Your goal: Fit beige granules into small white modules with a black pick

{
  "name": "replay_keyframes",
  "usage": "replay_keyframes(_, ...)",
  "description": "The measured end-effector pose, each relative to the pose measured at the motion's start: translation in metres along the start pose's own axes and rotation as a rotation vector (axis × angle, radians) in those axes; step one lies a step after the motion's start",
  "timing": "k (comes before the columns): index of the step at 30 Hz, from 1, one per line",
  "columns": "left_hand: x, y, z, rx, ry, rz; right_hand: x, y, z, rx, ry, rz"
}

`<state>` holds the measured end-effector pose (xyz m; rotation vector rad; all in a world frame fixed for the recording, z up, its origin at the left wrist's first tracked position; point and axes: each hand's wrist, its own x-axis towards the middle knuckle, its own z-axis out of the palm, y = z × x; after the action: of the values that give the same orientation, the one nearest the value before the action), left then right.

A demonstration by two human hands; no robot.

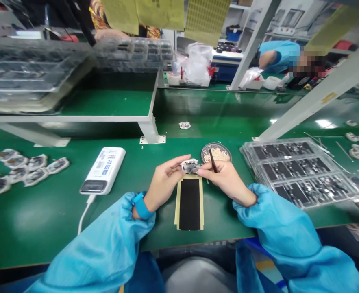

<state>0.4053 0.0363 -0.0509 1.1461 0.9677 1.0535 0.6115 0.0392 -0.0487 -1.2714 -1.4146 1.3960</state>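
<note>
Pinched in my left hand (166,178) is a small white plastic housing (189,166) with grey and dark parts inside, held just above the far end of a black pad (190,203) edged with yellow tape. My right hand (226,180) is closed around a slim dark tool (212,158), perhaps tweezers, whose one end points up and away. Its thumb and fingertips touch the housing's right side; whether they grip a tiny part there is too small to tell. Just behind the right hand sits a round dish (215,144) of small beige pieces.
Several similar housings (35,162) lie at the left, and one housing (184,125) lies farther back. A white power bank (103,171) with a cable is left of my hands. Stacked clear trays (252,162) of dark parts stand right. A shelf (106,118) and post (313,93) bound the back.
</note>
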Motion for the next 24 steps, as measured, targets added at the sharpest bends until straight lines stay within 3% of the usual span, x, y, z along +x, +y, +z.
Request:
replay_keyframes(6,-0.0024,-0.0042,0.0013,0.020,-0.059,0.055,-0.0011,0.0049,0.0102,0.117,0.008,0.052)
replay_keyframes(24,-0.0042,-0.0073,0.0019,0.198,-0.022,0.072,0.0002,0.0069,0.0098,0.125,0.053,0.042)
